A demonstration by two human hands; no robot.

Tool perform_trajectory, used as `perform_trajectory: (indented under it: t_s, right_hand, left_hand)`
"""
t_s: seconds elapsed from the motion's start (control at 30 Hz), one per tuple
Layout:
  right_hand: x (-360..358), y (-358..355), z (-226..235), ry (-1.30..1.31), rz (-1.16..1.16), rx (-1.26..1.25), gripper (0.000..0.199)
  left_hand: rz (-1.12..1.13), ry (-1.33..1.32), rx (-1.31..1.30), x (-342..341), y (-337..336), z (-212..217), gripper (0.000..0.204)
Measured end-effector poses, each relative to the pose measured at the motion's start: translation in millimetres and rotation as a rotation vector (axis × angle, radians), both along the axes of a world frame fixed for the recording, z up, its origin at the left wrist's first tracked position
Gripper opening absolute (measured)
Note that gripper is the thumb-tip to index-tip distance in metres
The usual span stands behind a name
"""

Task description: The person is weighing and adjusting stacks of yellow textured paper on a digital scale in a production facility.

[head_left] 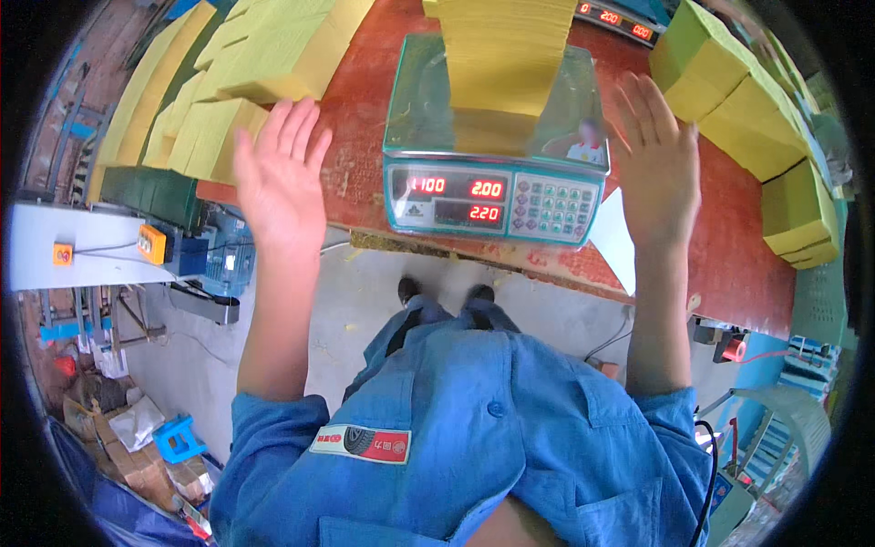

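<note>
A tall stack of yellow paper (506, 59) stands on the clear-covered plate of a digital scale (401, 128), whose red displays are lit. My left hand (281, 182) is raised on the scale's left with its fingers stretched out and nothing in it. On the other side my right hand (658, 155) is also held out flat and bare, close to the scale's right edge and apart from the paper stack. A white sheet (618, 239) lies partly under the scale's right front corner, beside my right wrist.
More yellow paper stacks (292, 50) line the left, and others (729, 91) the right of the worn red table (351, 178). A second lit display (615, 20) sits at the back. Low on the left are a blue stool (180, 439) and cardboard (137, 465); a grey machine (788, 419) stands at right.
</note>
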State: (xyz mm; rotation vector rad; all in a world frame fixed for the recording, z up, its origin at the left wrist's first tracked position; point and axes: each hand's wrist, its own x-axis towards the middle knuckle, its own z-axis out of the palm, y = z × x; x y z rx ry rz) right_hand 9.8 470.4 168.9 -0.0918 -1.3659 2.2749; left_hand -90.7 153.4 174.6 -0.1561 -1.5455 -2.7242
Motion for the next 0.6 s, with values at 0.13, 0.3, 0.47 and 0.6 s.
perform_trajectory:
  t_s: [0.13, 0.3, 0.47, 0.6]
  right_hand:
    - [37, -11, 1, -0.017, -0.007, -0.089, 0.068]
    - [39, -19, 2, -0.003, 0.010, -0.131, 0.068]
    - [42, -24, 0, -0.009, -0.012, -0.103, 0.067]
    - [42, -24, -2, -0.020, -0.039, -0.141, 0.066]
  left_hand:
    - [0.053, -0.101, -0.003, 34, -15, -1, 0.072]
    - [0.020, -0.121, -0.023, 33, -14, -2, 0.068]
    - [-0.076, -0.080, -0.050, 19, -7, 1, 0.067]
    - [-0.125, -0.093, -0.034, 5, 0, -3, 0.067]
